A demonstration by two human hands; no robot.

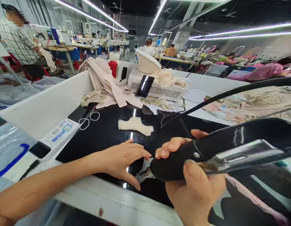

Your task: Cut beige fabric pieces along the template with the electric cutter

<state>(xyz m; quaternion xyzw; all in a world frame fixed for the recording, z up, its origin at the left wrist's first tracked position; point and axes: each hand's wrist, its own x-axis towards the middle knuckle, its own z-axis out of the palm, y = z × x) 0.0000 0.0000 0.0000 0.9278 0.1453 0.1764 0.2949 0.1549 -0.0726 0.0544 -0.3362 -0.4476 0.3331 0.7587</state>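
My right hand (194,185) is wrapped round the black handle of a hand-held tool (220,147) with a silver metal part and a black cable running off to the right. My left hand (119,157) rests open, fingers stretched out, on the glossy black work surface (105,131) just left of the tool's rounded end. A small cream fabric piece (135,125) lies on the black surface beyond my left hand. Pink fabric shows under my right wrist.
White scissors (89,119) lie at the back left of the black surface. A heap of beige fabric (105,81) and a white machine (157,86) stand behind. A black phone (39,149) sits at the left. Other people work at tables further off.
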